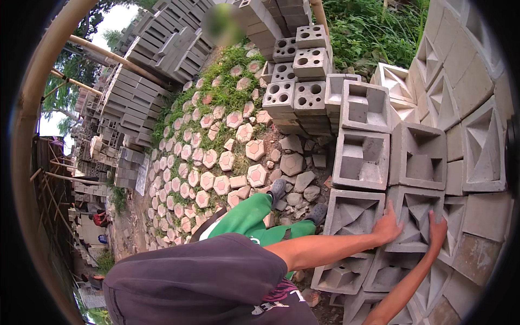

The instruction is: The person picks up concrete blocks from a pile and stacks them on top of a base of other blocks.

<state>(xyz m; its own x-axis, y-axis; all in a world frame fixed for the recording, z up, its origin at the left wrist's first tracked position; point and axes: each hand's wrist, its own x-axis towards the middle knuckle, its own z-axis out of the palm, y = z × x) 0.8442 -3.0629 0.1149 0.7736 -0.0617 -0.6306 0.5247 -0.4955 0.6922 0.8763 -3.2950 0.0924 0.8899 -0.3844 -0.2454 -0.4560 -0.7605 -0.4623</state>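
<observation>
- Grip: the left hand (387, 226) and the right hand (438, 232) close on opposite side walls of 1 grey concrete block (416, 216), fingers at its rim.
- Position: the gripped block sits within the stacked rows at right, its faceted, pyramid-like recess facing the wearer.
- Progress: the block lies roughly in line with its neighbours and, by judgement, is either nearly settled or barely loosened; which of the 2 cannot be told. Many similar blocks already stand in close rows; how much remains is not shown.
- Neighbours: a faceted block (355, 208) stands just beside it at left, and a square-hollowed block (417, 154) just above it in the view; both leave little finger room.
- Footing: broken stones (303, 181) lie near the 2 grey shoes (318, 214), a likely hindrance to stepping.
- Surroundings: round-holed blocks (311, 62) rise beyond, hexagonal pavers (233, 119) spread over grass, and further stacks (127, 103) stand behind a bamboo pole (30, 108).
</observation>
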